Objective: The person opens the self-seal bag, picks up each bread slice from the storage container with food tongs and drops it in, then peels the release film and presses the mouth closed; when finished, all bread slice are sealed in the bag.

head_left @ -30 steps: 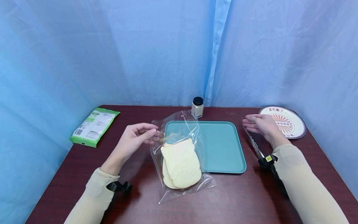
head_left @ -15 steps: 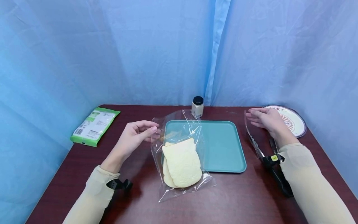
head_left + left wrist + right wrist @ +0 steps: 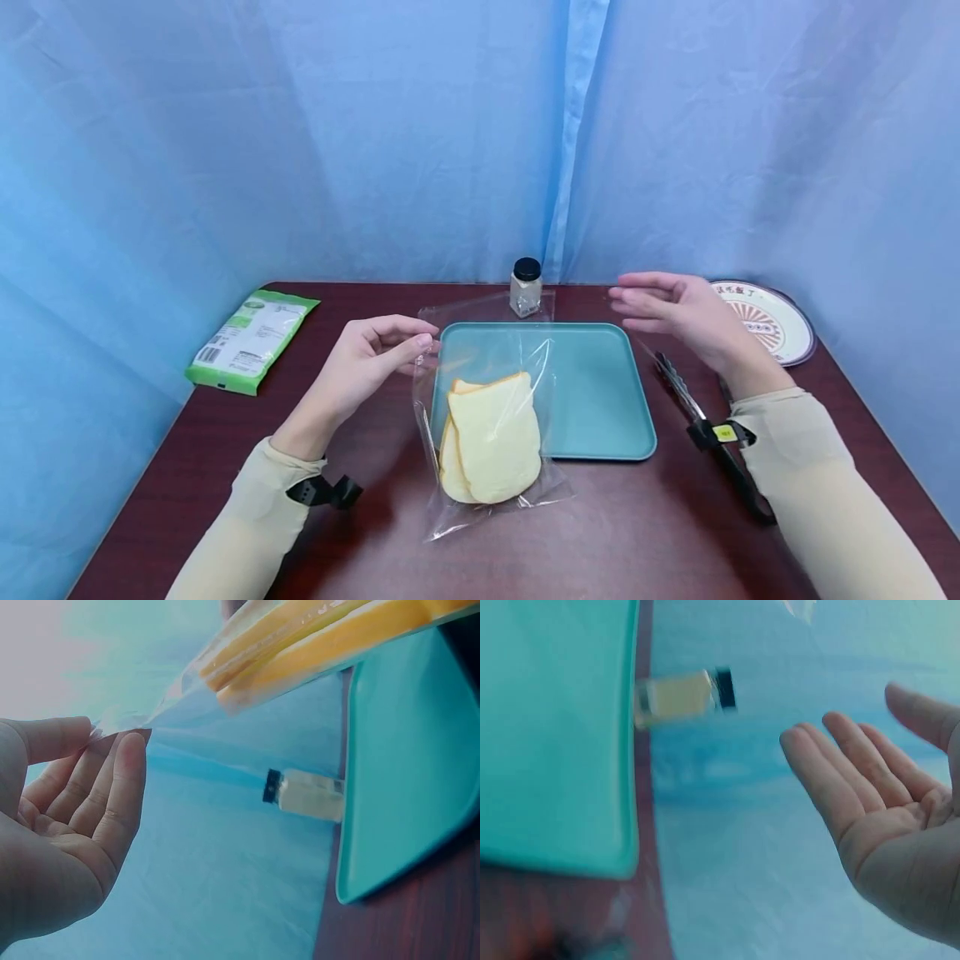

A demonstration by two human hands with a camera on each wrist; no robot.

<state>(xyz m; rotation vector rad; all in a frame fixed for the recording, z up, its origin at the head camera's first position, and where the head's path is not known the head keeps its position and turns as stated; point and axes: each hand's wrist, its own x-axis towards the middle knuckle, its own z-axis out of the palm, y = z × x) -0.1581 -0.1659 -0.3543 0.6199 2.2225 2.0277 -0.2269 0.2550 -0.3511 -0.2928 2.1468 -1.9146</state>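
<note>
My left hand point(image 3: 363, 367) pinches the upper left edge of a clear plastic bag point(image 3: 442, 521) between thumb and fingers. Two bread slices point(image 3: 495, 442) overlap inside the bag, which hangs in front of the left part of a teal tray point(image 3: 600, 392). In the left wrist view, the thumb and fingertips meet on the bag's gathered film, and the slices' orange crusts show at top. My right hand point(image 3: 693, 321) hovers beyond the tray's right side, fingers extended and holding nothing visible. The right wrist view shows its open palm point(image 3: 900, 840).
Black-handled tongs point(image 3: 723, 458) lie right of the tray, partly under the right forearm. A patterned plate point(image 3: 795, 333) sits at the back right. Behind the tray stands a black-lidded jar point(image 3: 526, 292). A green and white packet point(image 3: 251, 342) lies at the back left.
My right hand first moved slightly right and back, with a clear plastic strip by its fingertips, then left toward the tray; its fingers now appear free. The bag and slices shifted slightly right.
</note>
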